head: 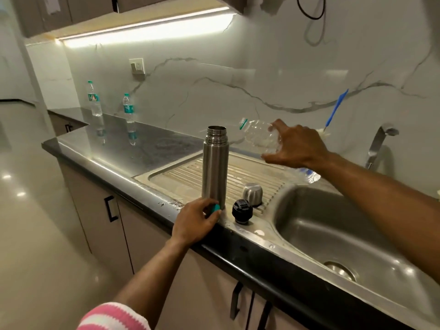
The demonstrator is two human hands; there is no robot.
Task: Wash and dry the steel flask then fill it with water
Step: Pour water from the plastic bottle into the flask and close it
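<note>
Standing open-mouthed on the drainboard, the steel flask is uncapped; left hand is pinching a teal cap, right hand is gripping a tilted clear plastic bottle.

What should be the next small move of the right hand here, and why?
Probably bring the bottle mouth over the flask mouth and tip it. The right hand holds it nearly level beside the open flask; the left hand holds its teal cap.
</note>
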